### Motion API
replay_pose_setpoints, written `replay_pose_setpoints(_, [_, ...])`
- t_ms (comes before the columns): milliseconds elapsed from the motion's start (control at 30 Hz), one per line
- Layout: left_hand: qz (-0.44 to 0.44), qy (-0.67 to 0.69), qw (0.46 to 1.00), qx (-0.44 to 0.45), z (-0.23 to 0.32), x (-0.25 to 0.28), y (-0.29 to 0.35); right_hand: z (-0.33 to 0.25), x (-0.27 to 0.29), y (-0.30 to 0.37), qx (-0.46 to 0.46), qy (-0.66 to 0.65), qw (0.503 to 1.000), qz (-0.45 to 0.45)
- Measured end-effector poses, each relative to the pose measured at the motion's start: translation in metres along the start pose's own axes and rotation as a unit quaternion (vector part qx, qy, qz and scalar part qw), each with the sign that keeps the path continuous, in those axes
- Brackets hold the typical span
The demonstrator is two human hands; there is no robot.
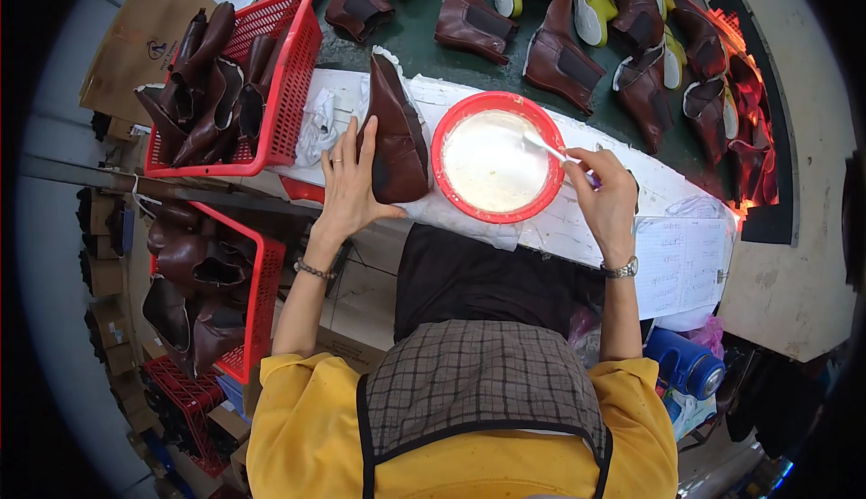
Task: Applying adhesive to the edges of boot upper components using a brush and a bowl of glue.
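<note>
My left hand (347, 183) holds a brown leather boot upper (397, 143) with a pale edge, fingers along its left side and thumb at its near end. The upper lies on the white-covered bench edge. Just right of it sits a red bowl (440, 174) of creamy white liquid (492, 161). My right hand (603, 188) is closed on a thin brush (548, 147) at the bowl's right rim. The brush's pale end reaches over the liquid; whether it touches the surface I cannot tell.
Brown boots (474, 16) and yellow-green boot forms (591, 12) lie on a dark green belt (415, 57), by a glowing orange heater (744, 129) at right. Red baskets (293, 75) of boot uppers stand left. A written sheet (681, 260) and blue flask (681, 364) are at right.
</note>
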State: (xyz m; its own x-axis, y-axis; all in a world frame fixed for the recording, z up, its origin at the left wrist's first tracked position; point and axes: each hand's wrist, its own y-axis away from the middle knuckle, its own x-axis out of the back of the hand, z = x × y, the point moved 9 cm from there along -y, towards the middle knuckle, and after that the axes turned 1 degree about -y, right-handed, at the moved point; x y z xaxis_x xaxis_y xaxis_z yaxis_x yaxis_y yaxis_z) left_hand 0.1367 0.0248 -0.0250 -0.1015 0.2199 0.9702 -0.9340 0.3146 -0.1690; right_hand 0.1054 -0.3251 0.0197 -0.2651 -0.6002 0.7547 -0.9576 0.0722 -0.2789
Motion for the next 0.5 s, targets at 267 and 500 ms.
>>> replay_pose_setpoints(267, [0.134,0.192,0.972,-0.016,-0.010,0.047,0.008,-0.003,0.006,0.000,-0.012,-0.188,0.982,0.030])
replay_pose_setpoints(500, [0.169,0.221,0.949,-0.150,0.042,0.084,0.030,-0.048,-0.015,-0.011,0.024,-0.280,0.960,0.005])
